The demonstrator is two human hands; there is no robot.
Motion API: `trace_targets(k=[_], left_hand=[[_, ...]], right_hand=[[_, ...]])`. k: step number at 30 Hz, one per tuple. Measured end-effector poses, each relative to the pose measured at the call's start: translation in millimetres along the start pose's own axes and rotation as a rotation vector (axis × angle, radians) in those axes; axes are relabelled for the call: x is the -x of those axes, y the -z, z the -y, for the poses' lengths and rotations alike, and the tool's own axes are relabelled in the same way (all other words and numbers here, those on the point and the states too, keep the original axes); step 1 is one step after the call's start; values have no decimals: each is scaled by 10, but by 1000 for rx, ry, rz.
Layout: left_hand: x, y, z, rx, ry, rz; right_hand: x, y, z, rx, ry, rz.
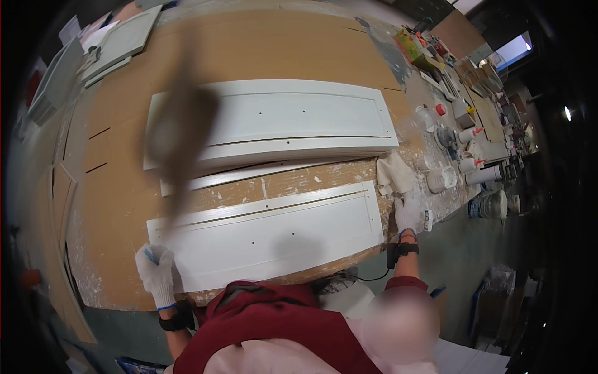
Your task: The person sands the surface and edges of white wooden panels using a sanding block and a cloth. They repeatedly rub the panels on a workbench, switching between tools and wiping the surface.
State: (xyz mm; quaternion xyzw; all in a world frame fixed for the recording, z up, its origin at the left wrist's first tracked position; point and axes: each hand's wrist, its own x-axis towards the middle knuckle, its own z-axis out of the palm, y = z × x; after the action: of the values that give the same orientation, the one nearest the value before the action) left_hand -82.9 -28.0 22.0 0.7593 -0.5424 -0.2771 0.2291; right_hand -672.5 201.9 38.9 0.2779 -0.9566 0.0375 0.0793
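Observation:
A white cabinet panel [268, 240] with a grooved border and small dark holes lies across the near side of the workbench. At its near left corner is my left hand [156, 273] in a white knit glove, fingers curled around a small blue piece whose kind I cannot make out. My right hand [408, 214], also gloved, is past the panel's right end with its fingers stretched forward. It is beside a small white container [428, 220] and just below a crumpled cream cloth [394, 173]. Behind lies a stack of similar white panels [268, 118].
A blurred dark object [187, 128] hangs close to the camera, covering part of the stack. Tubs [441, 179], bottles with red tips [470, 134] and tools crowd the bench's right side. Grey boards [124, 40] lie at the far left. A dark cable [374, 278] runs below the bench edge.

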Motion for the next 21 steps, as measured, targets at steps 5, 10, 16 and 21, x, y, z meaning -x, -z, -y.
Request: trace_targets(k=[5, 10, 16, 21], left_hand=[[18, -33, 103, -46, -41, -50], [7, -106, 197, 14, -37, -35], [-7, -125, 215, 19, 24, -22], [-27, -92, 192, -154, 93, 66]], right_hand=[[-225, -166, 54, -32, -165, 119], [-311, -266, -396, -211, -100, -63], [-369, -208, -572, -68, -38, 80], [-555, -119, -579, -99, -68, 248]])
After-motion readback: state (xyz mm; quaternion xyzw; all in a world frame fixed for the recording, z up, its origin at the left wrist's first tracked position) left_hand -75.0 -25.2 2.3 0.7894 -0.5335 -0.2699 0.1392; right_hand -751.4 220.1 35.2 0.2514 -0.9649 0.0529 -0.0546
